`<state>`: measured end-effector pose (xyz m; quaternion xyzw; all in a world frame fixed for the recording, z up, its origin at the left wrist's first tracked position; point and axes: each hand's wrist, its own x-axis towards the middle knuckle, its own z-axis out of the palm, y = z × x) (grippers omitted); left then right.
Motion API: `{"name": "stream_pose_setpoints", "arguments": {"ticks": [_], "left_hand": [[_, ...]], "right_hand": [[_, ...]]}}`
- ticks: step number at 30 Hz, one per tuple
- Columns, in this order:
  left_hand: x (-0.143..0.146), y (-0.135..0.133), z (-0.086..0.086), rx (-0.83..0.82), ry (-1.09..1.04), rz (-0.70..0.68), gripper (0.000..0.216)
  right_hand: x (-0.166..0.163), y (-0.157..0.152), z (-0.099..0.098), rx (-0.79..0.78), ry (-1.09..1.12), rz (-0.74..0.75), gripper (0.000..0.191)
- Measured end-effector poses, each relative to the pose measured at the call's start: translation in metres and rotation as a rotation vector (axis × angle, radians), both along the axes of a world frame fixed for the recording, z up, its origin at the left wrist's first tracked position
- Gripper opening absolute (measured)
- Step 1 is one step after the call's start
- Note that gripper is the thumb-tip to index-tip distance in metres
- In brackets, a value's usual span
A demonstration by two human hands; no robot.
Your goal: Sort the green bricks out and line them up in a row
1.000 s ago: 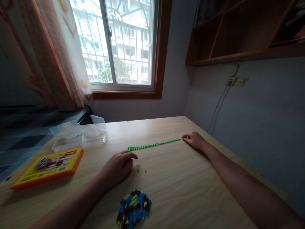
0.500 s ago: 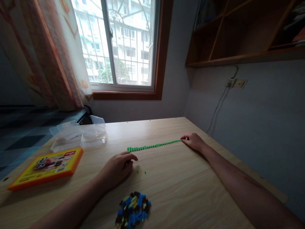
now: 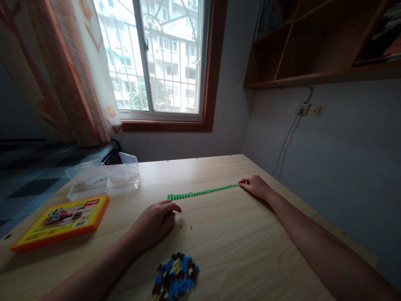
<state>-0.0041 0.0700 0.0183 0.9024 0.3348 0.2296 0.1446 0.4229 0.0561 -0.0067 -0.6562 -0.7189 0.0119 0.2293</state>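
A long row of small green bricks (image 3: 200, 193) runs across the wooden table, its right end farther back. At that far end my right hand (image 3: 254, 186) has thumb and fingers pinched together on a tiny green brick, mostly hidden by the fingertips. My left hand (image 3: 158, 218) rests on the table just in front of the row's left end, fingers loosely bent and apart, holding nothing. Two loose green pieces (image 3: 186, 227) lie to the right of its thumb. Nearer to me sits a pile of blue, brown and yellow bricks (image 3: 176, 276).
An orange-and-yellow box (image 3: 62, 221) lies flat on the left of the table (image 3: 250, 246). Behind it stand clear plastic trays (image 3: 103, 179). A wooden shelf (image 3: 313, 77) hangs on the right wall above a socket (image 3: 308, 110) with a cord.
My right hand has shifted very slightly to the right at the end of the row. My left hand and the bricks look the same.
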Motion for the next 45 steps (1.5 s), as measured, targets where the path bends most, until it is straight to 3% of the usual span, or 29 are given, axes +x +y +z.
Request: {"name": "stream_pose_setpoints", "arguments": {"ticks": [9,14,17,19,22,26,34,40,45], "left_hand": [[0.000,0.001,-0.001,-0.003,0.008,-0.004,0.030],[0.000,0.000,-0.001,-0.014,0.006,0.003,0.030],[0.001,0.000,-0.002,-0.026,0.002,0.005,0.029],[0.001,0.000,-0.003,-0.032,-0.005,0.005,0.027],[0.001,0.000,-0.004,-0.030,-0.025,0.008,0.025],[0.001,0.002,-0.007,-0.027,-0.071,0.016,0.025],[0.002,0.005,-0.009,-0.035,-0.097,0.017,0.024],[0.001,0.002,-0.007,-0.022,-0.100,0.014,0.026],[0.001,0.001,-0.006,-0.022,-0.084,0.011,0.026]], "right_hand": [[-0.004,-0.001,0.002,0.021,-0.010,0.005,0.020],[-0.018,-0.007,0.014,0.100,-0.002,-0.005,0.025],[-0.056,-0.020,0.023,0.230,0.028,0.089,0.033],[-0.094,-0.034,0.026,0.252,0.076,0.249,0.036],[-0.151,-0.057,0.025,0.202,0.068,0.545,0.029],[-0.193,-0.075,0.017,0.057,-0.090,0.603,0.041],[-0.195,-0.073,0.013,-0.111,-0.162,0.603,0.048],[-0.190,-0.072,0.008,-0.012,-0.127,0.605,0.043],[-0.171,-0.061,0.005,0.087,-0.075,0.518,0.035]]}}
